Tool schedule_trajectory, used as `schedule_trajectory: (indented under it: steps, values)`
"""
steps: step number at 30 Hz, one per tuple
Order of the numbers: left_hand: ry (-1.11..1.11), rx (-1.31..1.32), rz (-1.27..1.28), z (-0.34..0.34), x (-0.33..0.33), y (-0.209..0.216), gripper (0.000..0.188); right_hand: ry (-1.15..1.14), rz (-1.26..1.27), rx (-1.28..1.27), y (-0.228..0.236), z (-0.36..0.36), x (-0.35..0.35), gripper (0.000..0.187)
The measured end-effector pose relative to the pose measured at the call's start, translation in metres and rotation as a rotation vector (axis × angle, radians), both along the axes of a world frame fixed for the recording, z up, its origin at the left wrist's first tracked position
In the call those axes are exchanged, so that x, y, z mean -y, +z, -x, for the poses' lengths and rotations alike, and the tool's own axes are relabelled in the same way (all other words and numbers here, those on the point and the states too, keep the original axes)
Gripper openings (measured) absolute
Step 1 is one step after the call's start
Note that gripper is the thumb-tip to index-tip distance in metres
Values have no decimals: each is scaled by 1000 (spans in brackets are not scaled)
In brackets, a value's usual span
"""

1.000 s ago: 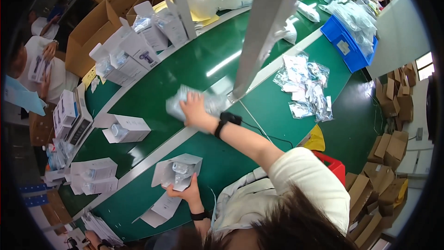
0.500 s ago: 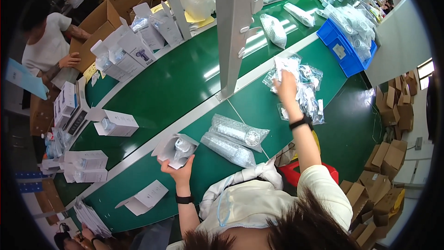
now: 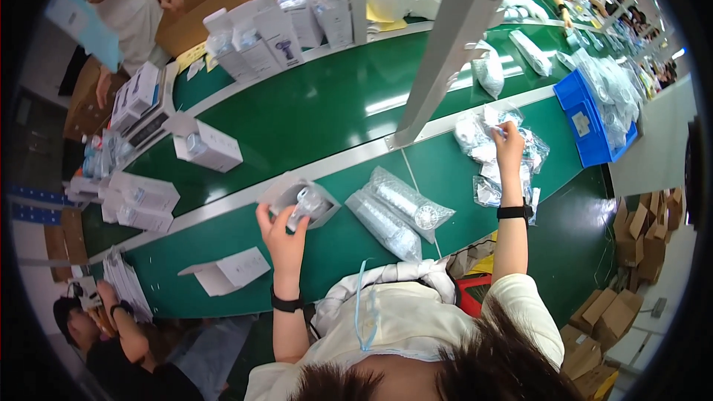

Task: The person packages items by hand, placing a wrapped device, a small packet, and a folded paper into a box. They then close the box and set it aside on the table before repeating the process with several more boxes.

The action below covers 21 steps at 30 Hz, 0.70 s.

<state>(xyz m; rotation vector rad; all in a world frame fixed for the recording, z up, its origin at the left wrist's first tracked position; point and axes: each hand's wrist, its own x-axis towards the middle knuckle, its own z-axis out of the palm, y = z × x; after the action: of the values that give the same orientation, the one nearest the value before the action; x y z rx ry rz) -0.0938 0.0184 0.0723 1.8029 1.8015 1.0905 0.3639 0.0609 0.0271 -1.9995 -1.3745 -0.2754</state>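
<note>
My left hand (image 3: 282,241) has its fingers bent around the near side of an open white carton (image 3: 327,210). Inside the carton sits a grey-white device (image 3: 310,200), its lower part hidden by the walls and my fingers. Over a pile of small clear plastic bags (image 3: 486,171) my right hand (image 3: 509,150) pinches one clear bag (image 3: 499,116) at the top of the pile. Two bubble-wrapped cylinders (image 3: 386,226) lie side by side on the green bench between my hands.
An open white carton (image 3: 236,270) lies at near left. A grey post (image 3: 445,52) rises from the bench's rail. A blue bin (image 3: 584,122) of wrapped items stands at right. Further cartons (image 3: 212,150) stand on the green belt, and other people work at left.
The carton in my left hand has come down and turned, and my fingers have shifted along its side. My right hand has closed on a bag in the pile. The view has swung left.
</note>
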Motion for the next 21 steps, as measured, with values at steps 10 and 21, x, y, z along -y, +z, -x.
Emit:
schedule_trajectory:
  steps: [10,21]
  values:
    - [52,111,10,13,-17,14,14,815,206,-676,102,171,25,29]
    - [91,207,-37,19,-28,9,11,1611,201,659,97,324,-31,12]
